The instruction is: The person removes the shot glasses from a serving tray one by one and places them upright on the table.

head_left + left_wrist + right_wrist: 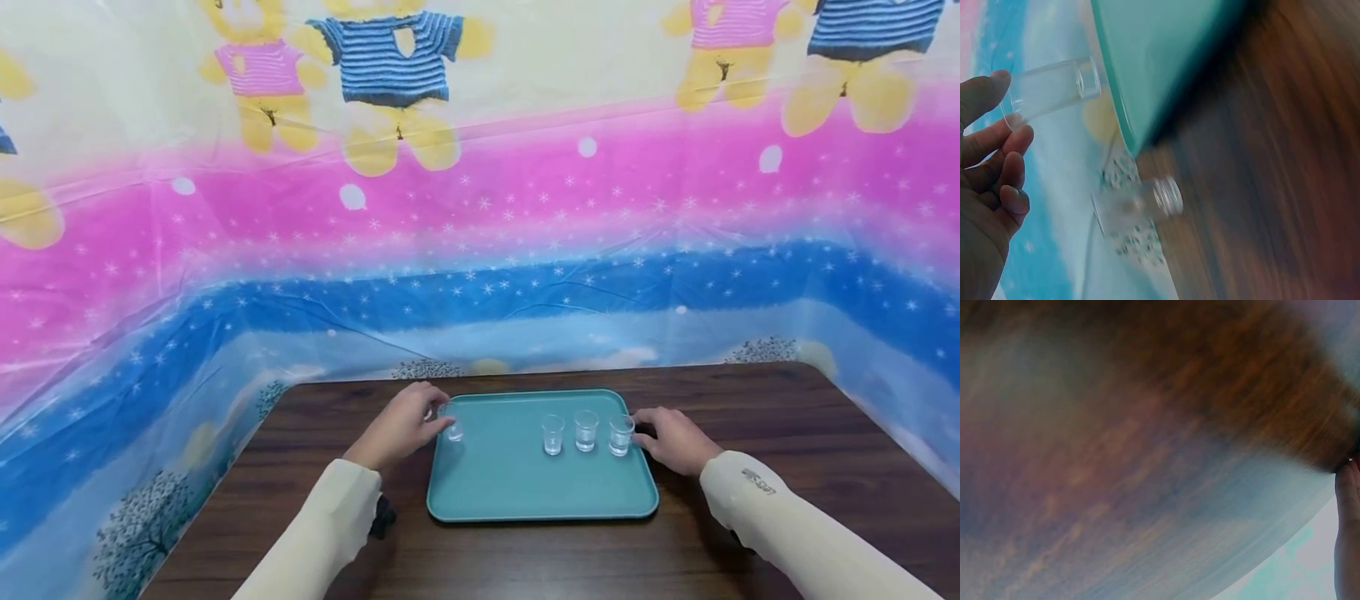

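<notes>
My left hand (405,423) pinches the rim of a clear, thick-bottomed shot glass (1054,90) with thumb and fingertips, over the left side of a teal tray (525,500). In the left wrist view, another clear shot glass (1138,203) stands on the table just outside the tray; my left hand mostly hides it from the head camera. Three shot glasses stand in a row on the tray's right half: the left one (552,437), the middle one (586,432) and the right one (620,436). My right hand (675,439) holds the right one's outer side between thumb and fingers.
Dark wooden table (765,425) surrounds the tray. A patterned cloth (480,217) with printed bears hangs behind the table and along both sides. In the right wrist view, the blurred tabletop (1116,444) fills most of the picture, with some fingers at the right edge.
</notes>
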A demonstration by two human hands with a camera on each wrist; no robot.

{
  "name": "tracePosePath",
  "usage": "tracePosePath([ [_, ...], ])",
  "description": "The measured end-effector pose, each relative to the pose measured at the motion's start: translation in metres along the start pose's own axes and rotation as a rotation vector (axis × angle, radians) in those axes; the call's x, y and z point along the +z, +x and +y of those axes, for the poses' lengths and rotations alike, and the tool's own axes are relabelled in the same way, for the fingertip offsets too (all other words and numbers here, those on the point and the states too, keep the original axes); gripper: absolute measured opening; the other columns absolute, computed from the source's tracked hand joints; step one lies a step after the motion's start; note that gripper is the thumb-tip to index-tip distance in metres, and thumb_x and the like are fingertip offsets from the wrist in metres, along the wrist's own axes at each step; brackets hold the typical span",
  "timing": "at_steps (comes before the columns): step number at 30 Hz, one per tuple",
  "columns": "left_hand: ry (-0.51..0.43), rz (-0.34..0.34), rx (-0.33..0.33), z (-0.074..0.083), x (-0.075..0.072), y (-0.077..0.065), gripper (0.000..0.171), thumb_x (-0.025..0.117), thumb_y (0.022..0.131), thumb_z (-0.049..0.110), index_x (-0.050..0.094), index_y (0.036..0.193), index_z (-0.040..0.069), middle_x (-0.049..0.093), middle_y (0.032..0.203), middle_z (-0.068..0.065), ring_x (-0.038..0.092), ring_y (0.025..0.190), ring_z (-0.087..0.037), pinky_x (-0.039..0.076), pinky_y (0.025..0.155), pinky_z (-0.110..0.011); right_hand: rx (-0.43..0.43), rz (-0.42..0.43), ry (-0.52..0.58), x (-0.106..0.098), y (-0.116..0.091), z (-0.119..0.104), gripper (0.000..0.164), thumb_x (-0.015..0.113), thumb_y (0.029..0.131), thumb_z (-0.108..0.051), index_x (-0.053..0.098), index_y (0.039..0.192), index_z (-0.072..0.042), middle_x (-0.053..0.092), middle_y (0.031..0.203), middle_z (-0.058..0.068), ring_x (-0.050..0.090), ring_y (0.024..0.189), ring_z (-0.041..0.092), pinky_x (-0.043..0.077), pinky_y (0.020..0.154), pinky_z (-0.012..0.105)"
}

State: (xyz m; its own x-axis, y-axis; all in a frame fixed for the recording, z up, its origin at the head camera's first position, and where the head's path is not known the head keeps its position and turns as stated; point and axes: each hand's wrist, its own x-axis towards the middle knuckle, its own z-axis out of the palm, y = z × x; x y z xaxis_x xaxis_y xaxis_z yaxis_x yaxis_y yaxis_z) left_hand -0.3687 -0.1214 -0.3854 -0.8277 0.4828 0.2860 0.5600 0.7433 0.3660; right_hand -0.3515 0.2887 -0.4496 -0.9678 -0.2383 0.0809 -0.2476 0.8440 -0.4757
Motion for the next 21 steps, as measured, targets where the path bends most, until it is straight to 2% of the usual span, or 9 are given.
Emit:
tracePosePath([
  [5, -0.005, 0.048, -0.016, -0.024, -0.008, -0.015, 0.024, 0.071, 0.087, 0.018, 0.067, 0.104, 0.002, 0.060, 0.091, -0.007, 0.056, 0.081, -0.022, 0.046, 0.066, -0.033, -0.015, -0.002, 0.005, 0.001, 0.001, 0.002, 0.033, 0.064, 0.092, -0.012, 0.060, 0.122, 0.001, 0.058, 0.120, 0.019, 0.052, 0.113, 0.039, 0.043, 0.088, 0.053],
  [8, 0.004, 0.052, -0.053, -0.034, -0.009, -0.022, 0.024, 0.071, 0.086, 0.017, 0.066, 0.102, 0.001, 0.059, 0.088, -0.007, 0.056, 0.078, -0.021, 0.046, 0.064, -0.032, -0.015, -0.003, 0.005, 0.001, 0.002, 0.003, 0.033, 0.064, 0.091, -0.011, 0.060, 0.122, 0.001, 0.058, 0.120, 0.020, 0.052, 0.113, 0.039, 0.043, 0.088, 0.054],
  [15, 0.037, 0.053, -0.158, -0.048, -0.004, -0.033, 0.022, 0.073, 0.085, 0.017, 0.067, 0.099, 0.001, 0.059, 0.084, -0.006, 0.051, 0.070, -0.013, 0.045, 0.062, -0.032, -0.022, -0.002, 0.011, 0.001, 0.000, 0.002, 0.032, 0.064, 0.091, -0.011, 0.060, 0.121, 0.002, 0.060, 0.118, 0.018, 0.053, 0.112, 0.038, 0.044, 0.087, 0.053],
  [21, 0.021, 0.072, -0.192, -0.054, 0.001, -0.034, 0.023, 0.072, 0.085, 0.018, 0.067, 0.100, 0.000, 0.059, 0.084, -0.004, 0.052, 0.069, -0.012, 0.045, 0.062, -0.032, -0.016, 0.001, 0.007, 0.002, 0.001, 0.003, 0.032, 0.063, 0.091, -0.011, 0.060, 0.121, 0.001, 0.059, 0.118, 0.018, 0.053, 0.112, 0.038, 0.043, 0.088, 0.054],
])
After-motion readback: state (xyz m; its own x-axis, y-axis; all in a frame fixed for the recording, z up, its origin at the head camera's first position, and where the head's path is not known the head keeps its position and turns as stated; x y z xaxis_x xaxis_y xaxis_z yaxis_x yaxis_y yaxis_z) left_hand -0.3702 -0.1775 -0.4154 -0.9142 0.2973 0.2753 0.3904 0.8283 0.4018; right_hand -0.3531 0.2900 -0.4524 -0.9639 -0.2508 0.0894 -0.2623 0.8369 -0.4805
